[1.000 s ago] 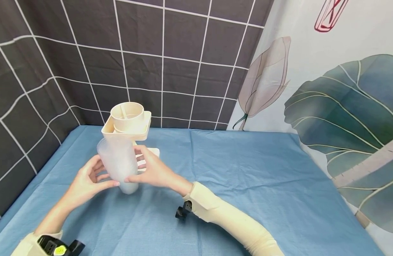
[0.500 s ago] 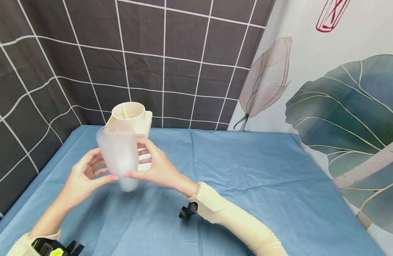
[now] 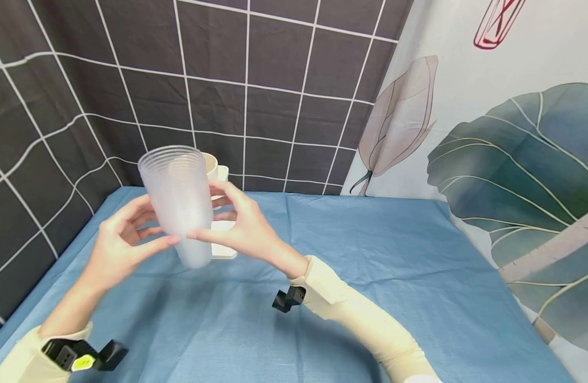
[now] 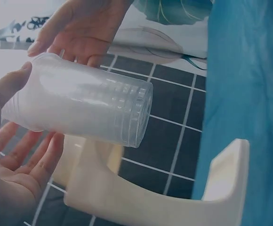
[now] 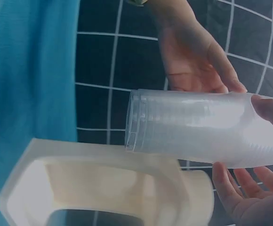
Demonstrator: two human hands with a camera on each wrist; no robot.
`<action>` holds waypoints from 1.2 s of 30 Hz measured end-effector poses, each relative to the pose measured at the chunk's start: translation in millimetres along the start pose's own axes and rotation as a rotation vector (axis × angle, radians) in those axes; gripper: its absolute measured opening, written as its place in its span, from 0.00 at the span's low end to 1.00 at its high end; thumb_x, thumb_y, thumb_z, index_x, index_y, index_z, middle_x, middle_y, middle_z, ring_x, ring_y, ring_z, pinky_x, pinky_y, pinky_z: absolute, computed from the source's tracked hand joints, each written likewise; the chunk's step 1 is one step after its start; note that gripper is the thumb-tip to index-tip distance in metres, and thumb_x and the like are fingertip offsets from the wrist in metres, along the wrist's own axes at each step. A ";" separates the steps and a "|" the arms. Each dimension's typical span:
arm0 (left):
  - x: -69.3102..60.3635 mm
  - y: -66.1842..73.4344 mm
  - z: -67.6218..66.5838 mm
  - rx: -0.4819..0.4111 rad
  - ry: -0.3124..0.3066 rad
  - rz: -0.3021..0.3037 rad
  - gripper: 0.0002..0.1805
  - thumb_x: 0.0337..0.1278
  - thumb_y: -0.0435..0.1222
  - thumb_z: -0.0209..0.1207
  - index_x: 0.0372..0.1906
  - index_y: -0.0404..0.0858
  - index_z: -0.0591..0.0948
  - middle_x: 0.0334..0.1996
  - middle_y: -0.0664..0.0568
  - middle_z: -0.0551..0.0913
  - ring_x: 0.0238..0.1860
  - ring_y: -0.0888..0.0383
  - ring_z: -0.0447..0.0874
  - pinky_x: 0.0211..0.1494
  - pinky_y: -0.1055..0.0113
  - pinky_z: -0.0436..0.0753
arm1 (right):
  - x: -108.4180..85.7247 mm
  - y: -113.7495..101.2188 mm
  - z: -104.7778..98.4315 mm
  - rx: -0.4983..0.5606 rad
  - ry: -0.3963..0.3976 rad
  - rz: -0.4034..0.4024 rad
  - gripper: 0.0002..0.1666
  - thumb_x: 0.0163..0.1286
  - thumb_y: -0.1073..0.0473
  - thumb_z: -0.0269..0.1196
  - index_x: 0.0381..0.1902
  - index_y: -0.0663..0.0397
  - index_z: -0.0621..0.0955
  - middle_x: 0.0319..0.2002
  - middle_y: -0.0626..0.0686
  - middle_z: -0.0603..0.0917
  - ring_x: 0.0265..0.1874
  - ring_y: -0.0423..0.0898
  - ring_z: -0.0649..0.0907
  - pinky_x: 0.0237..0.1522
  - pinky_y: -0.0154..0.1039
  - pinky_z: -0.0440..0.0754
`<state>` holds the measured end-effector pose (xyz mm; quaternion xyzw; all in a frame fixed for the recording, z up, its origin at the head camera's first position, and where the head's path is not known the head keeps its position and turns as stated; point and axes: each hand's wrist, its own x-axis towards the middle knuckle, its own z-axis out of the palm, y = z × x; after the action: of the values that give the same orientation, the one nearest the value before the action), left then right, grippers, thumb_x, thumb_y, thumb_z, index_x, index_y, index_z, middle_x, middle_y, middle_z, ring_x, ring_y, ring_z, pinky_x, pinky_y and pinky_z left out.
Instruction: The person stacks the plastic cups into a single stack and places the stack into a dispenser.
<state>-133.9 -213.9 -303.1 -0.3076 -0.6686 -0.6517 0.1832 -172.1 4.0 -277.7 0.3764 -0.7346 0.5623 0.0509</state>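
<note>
A nested stack of translucent plastic cups (image 3: 179, 197) is up off the table, mouths upward and slightly tilted. From the left side my left hand (image 3: 124, 234) grips it with thumb and fingers, while my right hand (image 3: 246, 223) holds the other side. Both thumbs press the near face of the stack, seen again in the left wrist view as clear cups (image 4: 84, 101) with ridged ends. Just behind stands a cream cup dispenser (image 3: 223, 173), with a round tube on top and a flat foot; the stack hides much of it. Its curved frame (image 5: 99, 150) shows large in the right wrist view.
A blue cloth (image 3: 361, 255) covers the table. Dark grid-patterned curtain (image 3: 275, 53) hangs behind and to the left, and a white leaf-printed curtain (image 3: 447, 69) to the right. Small black cameras (image 3: 288, 299) are strapped at the wrists.
Both hands have raised the cup stack higher, and its rims have come up in front of the dispenser's top. The dispenser has stayed in place.
</note>
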 end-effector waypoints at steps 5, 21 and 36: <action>13.4 9.2 2.1 -0.021 0.006 0.025 0.38 0.37 0.12 0.64 0.62 0.30 0.72 0.50 0.54 0.81 0.47 0.64 0.82 0.48 0.79 0.82 | 9.1 -9.0 -9.8 0.026 0.010 -0.012 0.41 0.51 0.65 0.74 0.63 0.51 0.70 0.56 0.52 0.78 0.46 0.41 0.82 0.48 0.30 0.83; 58.1 39.0 6.9 0.036 0.126 0.036 0.37 0.37 0.11 0.63 0.61 0.30 0.75 0.53 0.49 0.80 0.45 0.61 0.82 0.46 0.79 0.83 | 42.4 -32.3 -31.2 0.116 0.064 -0.070 0.43 0.52 0.67 0.72 0.66 0.56 0.68 0.56 0.58 0.76 0.45 0.40 0.82 0.51 0.34 0.83; 94.7 48.5 4.2 0.018 0.237 0.041 0.34 0.40 0.17 0.66 0.59 0.35 0.77 0.51 0.52 0.83 0.48 0.59 0.81 0.47 0.80 0.82 | 75.6 -49.9 -38.8 0.152 0.167 -0.040 0.43 0.52 0.70 0.71 0.65 0.58 0.67 0.56 0.57 0.77 0.48 0.43 0.82 0.50 0.31 0.83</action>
<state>-172.1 -195.3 -205.5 -0.2402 -0.6418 -0.6735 0.2772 -209.0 -4.1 -186.6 0.3456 -0.6753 0.6447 0.0945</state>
